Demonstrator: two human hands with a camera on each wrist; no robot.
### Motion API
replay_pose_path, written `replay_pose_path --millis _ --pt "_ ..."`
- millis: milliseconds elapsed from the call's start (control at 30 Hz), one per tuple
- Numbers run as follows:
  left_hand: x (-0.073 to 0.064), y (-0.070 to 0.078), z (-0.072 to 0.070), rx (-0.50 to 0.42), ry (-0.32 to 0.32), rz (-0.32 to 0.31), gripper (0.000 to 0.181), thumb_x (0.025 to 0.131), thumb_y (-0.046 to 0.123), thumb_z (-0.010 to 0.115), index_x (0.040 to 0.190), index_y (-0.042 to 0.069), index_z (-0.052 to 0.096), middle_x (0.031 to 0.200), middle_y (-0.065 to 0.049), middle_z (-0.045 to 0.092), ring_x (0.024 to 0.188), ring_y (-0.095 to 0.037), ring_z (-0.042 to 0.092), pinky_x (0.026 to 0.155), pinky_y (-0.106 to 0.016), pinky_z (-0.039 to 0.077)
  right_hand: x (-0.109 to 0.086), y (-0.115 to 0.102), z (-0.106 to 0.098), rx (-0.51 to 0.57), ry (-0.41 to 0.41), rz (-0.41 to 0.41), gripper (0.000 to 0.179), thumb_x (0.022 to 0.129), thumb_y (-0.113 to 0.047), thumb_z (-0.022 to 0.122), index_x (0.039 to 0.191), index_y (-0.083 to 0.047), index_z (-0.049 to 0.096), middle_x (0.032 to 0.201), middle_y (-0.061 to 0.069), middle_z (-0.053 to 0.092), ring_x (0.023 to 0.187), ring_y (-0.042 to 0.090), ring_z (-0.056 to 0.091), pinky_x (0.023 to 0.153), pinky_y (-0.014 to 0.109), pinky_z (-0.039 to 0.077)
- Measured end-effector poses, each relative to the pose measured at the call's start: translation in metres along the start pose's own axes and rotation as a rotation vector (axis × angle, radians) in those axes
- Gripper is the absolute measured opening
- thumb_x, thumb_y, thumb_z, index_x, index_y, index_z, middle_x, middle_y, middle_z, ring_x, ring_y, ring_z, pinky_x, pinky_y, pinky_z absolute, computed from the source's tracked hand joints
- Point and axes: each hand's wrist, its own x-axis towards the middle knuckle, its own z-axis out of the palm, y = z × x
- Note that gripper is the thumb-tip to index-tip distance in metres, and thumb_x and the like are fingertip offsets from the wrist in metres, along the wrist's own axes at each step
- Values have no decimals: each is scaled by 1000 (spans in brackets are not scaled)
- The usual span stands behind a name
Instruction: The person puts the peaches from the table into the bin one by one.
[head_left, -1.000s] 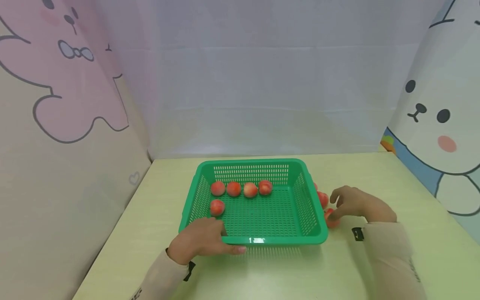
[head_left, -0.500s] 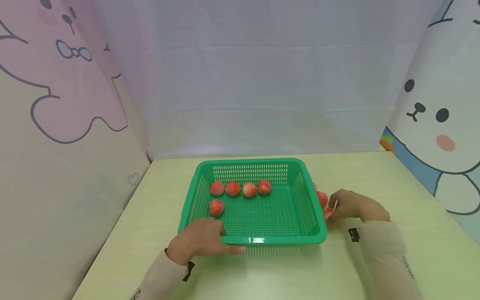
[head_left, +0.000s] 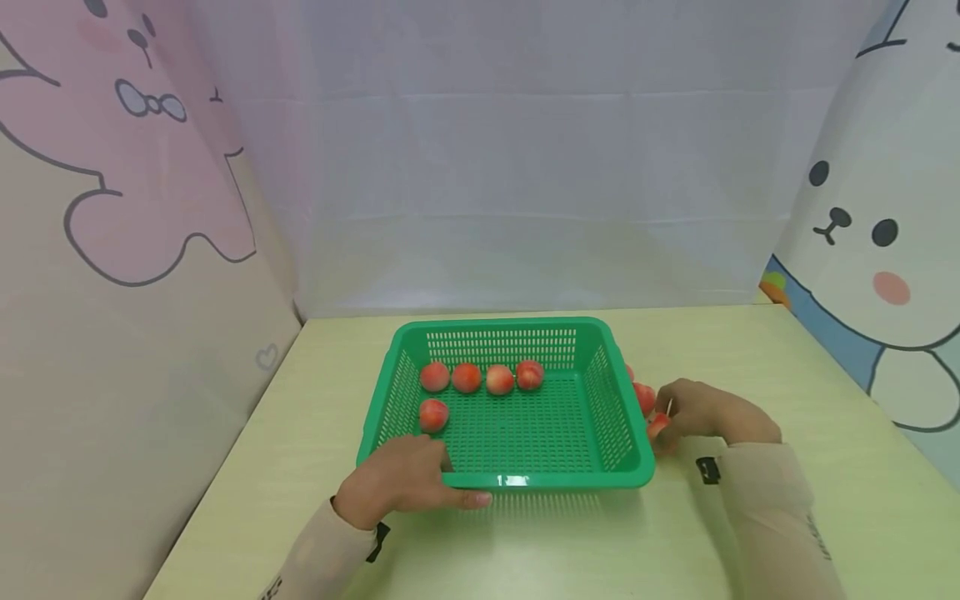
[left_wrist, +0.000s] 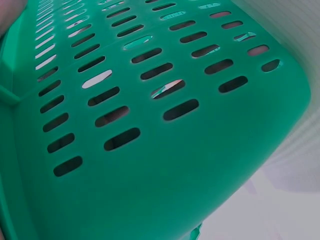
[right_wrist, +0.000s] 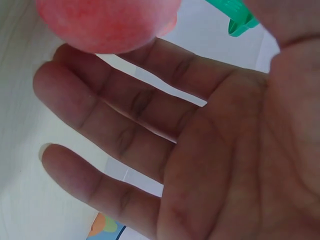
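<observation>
My left hand [head_left: 401,479] grips the near rim of a green plastic basket [head_left: 558,481], thumb outside and fingers over the inner side. Up close, the left wrist view is filled by the basket's slotted wall [left_wrist: 150,175]. Just outside the basket's right side, my right hand [head_left: 712,414] pinches a red peach [head_left: 657,426] between thumb and fingers. In the right wrist view that peach [right_wrist: 110,25] is cut off by the top edge, with the fingers behind and below it. Inside the basket, several peaches [head_left: 467,378] line the back, and one peach [head_left: 433,415] sits in front at the left.
Beside the basket's right wall lie more peaches [head_left: 643,397], partly hidden by the rim. The pale yellow table [head_left: 750,350] extends around the basket. A white curtain [head_left: 540,192] hangs behind, and walls with cartoon animals flank both sides.
My right hand has moved slightly left and closed its fingers on the nearest peach outside the basket. The left hand and the basket have stayed in place.
</observation>
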Motion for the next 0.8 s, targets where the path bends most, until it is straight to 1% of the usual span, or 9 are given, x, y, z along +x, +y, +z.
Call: replay_pose_path --millis 100,233,400,633,700,800 --pt "0 0 0 2 0 1 66 84 78 73 64 22 45 57 10 36 55 -8 39 55 -30 34 0 1 -1 -8 3 -17 32 81 -15 83 108 -4 68 106 13 63 95 32 58 81 53 52" --pt "0 0 0 0 1 6 65 84 78 73 64 22 46 57 10 37 56 -7 40 55 -30 34 -1 1 -4 -10 6 -15 30 83 -16 82 107 -4 67 106 14 64 95 32 59 81 53 52" --pt "0 0 -1 -3 -3 10 64 85 77 73 66 22 48 58 11 39 57 -7 42 57 -30 36 -4 2 -6 -4 18 -20 31 82 -15 82 108 -4 67 105 14 63 93 31 58 81 52 52" --pt "1 0 -1 2 -9 -1 64 85 78 72 67 21 49 59 10 40 58 -8 43 57 -30 37 -7 4 -8 7 36 -42 33 81 -13 81 109 -4 67 103 13 63 92 30 58 80 50 51" --pt "1 1 -1 2 -11 -4 64 84 78 72 67 21 49 59 10 40 58 -8 43 57 -30 37 -7 4 -9 4 45 -53 37 80 -13 81 112 -2 65 104 15 64 92 31 59 81 52 52" --pt "0 2 -1 4 -12 -9 64 84 78 73 67 21 49 59 10 41 59 -8 44 58 -31 38 -8 5 -11 2 60 -63 48 80 -14 81 120 3 60 106 18 66 93 32 62 83 55 53"
